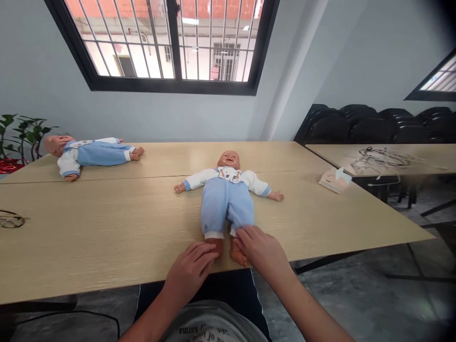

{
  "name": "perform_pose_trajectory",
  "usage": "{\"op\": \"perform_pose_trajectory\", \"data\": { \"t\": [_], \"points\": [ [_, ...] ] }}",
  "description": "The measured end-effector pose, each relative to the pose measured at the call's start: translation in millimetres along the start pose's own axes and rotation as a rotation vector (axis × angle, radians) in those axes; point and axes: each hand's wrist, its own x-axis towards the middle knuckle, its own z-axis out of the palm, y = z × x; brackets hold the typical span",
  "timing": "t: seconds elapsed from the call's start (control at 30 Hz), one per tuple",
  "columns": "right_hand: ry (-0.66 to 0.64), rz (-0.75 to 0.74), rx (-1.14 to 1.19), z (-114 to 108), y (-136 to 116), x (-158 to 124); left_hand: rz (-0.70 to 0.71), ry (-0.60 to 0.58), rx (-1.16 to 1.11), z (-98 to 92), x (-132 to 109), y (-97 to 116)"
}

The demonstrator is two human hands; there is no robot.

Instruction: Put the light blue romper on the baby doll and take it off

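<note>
The left hand (192, 267) is lying flat on the table (107, 237), fingers stretched out and loose, their tips touching one bare foot of the doll (227, 199). It is not clasping anything. Just beside it, the right hand (259, 249) is resting on the doll's other leg. Its fingers are curling over the white cuff at the ankle, and the foot is poking out below the palm. Whether the thumb is closing underneath cannot be told.

The doll is lying on its back, straight ahead of both hands, feet toward them at the near table edge and head pointing away, arms spreading out to either side. It is wearing blue trousers and a white top with a bib.

Far off to the left of the hands and farther back, a second doll (93, 153) is lying across the table. Glasses (10, 220) are sitting well left of the left hand. A plant (21, 135) is standing beyond the second doll. Well right of the right hand, tissues (335, 179) are sitting near the table's corner. Past them, cables (380, 158) are lying on a side table (427, 166), with chairs (356, 124) behind. A barred window (171, 42) is showing above.
</note>
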Motion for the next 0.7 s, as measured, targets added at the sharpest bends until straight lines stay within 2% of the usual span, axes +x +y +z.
{"op": "perform_pose_trajectory", "data": {
  "t": [0.13,0.23,0.3,0.37,0.5,0.6,0.7],
  "points": [
    [0.003,-0.001,-0.047,3.8,1.8,-2.5,0.022,0.037,0.045,-1.6,-0.4,1.6],
    [0.033,0.005,-0.028,9.7,1.6,-3.4,0.155,0.071,0.104,-2.1,3.7,13.7],
    [0.043,-0.002,0.005,14.0,0.7,-4.1,0.252,0.033,0.086,0.4,10.9,26.1],
    [0.044,-0.002,0.046,17.4,0.0,-4.7,0.286,-0.013,0.048,6.2,20.4,37.4],
    [0.0,0.052,0.283,16.5,1.8,-6.6,0.244,0.011,0.037,22.5,33.9,45.0],
    [-0.091,0.071,0.547,8.6,5.5,-9.0,0.251,0.035,0.009,30.3,33.2,40.9],
    [-0.125,0.084,0.681,3.9,9.0,-13.9,0.268,0.023,0.014,32.9,28.7,38.2]
  ]
}}
